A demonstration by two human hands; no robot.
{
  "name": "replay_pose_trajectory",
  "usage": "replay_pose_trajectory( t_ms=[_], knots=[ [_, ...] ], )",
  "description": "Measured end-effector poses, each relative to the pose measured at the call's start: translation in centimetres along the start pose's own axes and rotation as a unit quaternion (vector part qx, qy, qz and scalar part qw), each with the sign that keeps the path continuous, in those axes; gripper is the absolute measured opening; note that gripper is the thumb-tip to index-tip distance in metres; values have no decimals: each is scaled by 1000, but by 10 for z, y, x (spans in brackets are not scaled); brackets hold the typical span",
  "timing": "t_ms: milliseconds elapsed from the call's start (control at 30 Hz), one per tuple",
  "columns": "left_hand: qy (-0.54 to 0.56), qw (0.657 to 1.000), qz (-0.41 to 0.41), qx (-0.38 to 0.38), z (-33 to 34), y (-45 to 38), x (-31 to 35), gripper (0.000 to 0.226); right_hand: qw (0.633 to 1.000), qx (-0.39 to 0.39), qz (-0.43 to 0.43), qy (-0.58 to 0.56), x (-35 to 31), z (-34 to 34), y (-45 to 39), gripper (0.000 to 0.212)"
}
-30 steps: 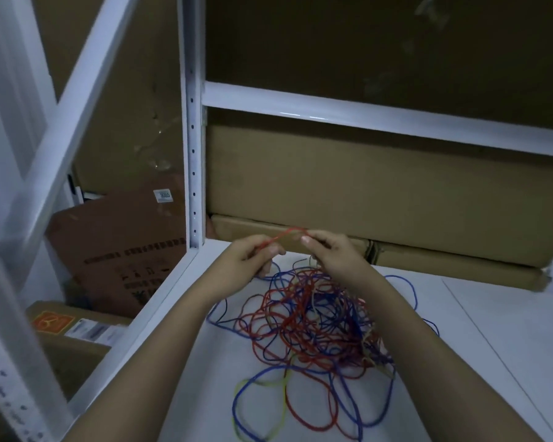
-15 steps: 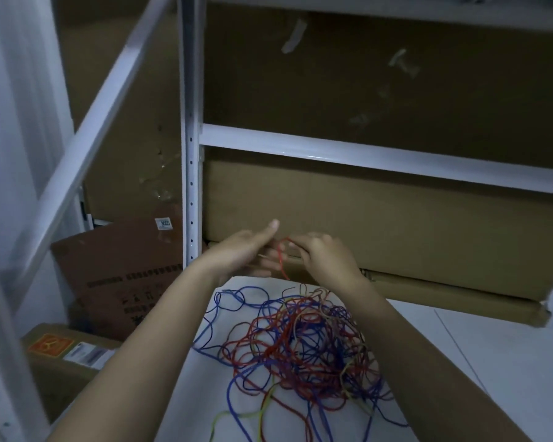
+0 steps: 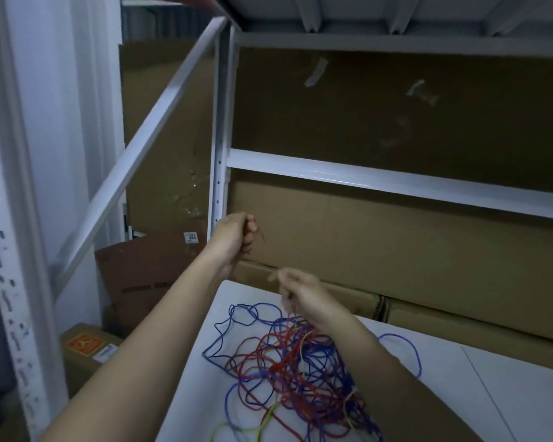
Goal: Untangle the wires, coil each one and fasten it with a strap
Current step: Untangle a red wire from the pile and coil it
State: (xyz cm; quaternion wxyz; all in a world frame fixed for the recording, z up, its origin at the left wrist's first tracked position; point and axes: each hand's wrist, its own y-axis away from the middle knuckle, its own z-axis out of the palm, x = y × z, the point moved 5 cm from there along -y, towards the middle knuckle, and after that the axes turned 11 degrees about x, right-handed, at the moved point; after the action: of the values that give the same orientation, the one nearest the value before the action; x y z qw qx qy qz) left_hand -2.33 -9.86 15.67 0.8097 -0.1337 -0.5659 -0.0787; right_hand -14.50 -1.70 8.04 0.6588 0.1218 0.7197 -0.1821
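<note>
— What's the room like, left to right?

— On the far left I see a white perforated upright (image 3: pixel 10 282), then a diagonal brace (image 3: pixel 147 135) running up to the rack post (image 3: pixel 219 173). Cardboard boxes (image 3: pixel 90 349) sit low down in that gap. The white shelf surface (image 3: pixel 460 393) begins at its left edge just under my left forearm; a crossbar (image 3: pixel 396 183) spans overhead, and a long carton (image 3: pixel 396 250) closes off the back. There's open air between bar and shelf.

— And the hands?

— My left hand (image 3: pixel 235 234) is raised near the post, fingers curled tight round the red wire (image 3: pixel 261 235), whose end pokes out beside the knuckles. My right hand (image 3: pixel 302 290) sits lower, to the right, fingers pinched on the same red strand, which drops straight below it.

— Where's the rest?

— The tangle of wires (image 3: pixel 294 362), red, blue and yellow, lies on the shelf under my right wrist, with one blue loop straying right.
</note>
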Motion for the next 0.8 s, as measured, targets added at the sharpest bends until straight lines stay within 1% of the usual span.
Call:
replay_pose_trajectory(
  t_ms=[67, 200, 300, 333, 367, 433, 500, 533, 567, 633, 667, 733, 800],
  knots=[
    [-21, 999, 35, -9, -1, 2, 6, 26, 997, 58, -47, -8, -40, -1, -8, 22],
    [-16, 996, 86, -28, -2, 9, 21, 25, 977, 87, -182, -70, -122, 9, -3, 23],
    [-21, 994, 103, -33, -5, 19, 26, 28, 949, 162, -248, -107, -144, 3, -3, 22],
    [-20, 994, 104, -36, -6, 22, 26, 29, 941, 198, -261, -82, -142, -2, -7, 22],
    [-7, 995, 94, -42, -8, 24, 26, 30, 934, 234, -269, -18, -136, -7, -13, 22],
    [63, 995, 37, -71, -11, 28, 25, 34, 915, 264, -259, 162, -114, -14, -22, 25],
    [143, 985, -21, -98, -12, 32, 24, 38, 891, 241, -242, 298, -87, -15, -24, 26],
    [166, 981, -31, -100, -13, 33, 23, 37, 877, 221, -248, 347, -75, -14, -21, 26],
    [180, 978, -32, -97, -13, 34, 23, 33, 855, 199, -261, 400, -64, -10, -16, 26],
    [182, 981, -13, -71, -16, 34, 21, 22, 793, 158, -319, 495, -47, 0, -2, 26],
    [163, 985, 3, -57, -17, 33, 19, 20, 768, 143, -360, 510, -40, 5, 6, 26],
    [99, 994, 35, -37, -17, 32, 11, 22, 742, 109, -433, 500, -27, 18, 24, 26],
    [44, 997, 63, -26, -16, 32, 1, 20, 712, 97, -503, 481, -19, 26, 41, 26]
  ],
)
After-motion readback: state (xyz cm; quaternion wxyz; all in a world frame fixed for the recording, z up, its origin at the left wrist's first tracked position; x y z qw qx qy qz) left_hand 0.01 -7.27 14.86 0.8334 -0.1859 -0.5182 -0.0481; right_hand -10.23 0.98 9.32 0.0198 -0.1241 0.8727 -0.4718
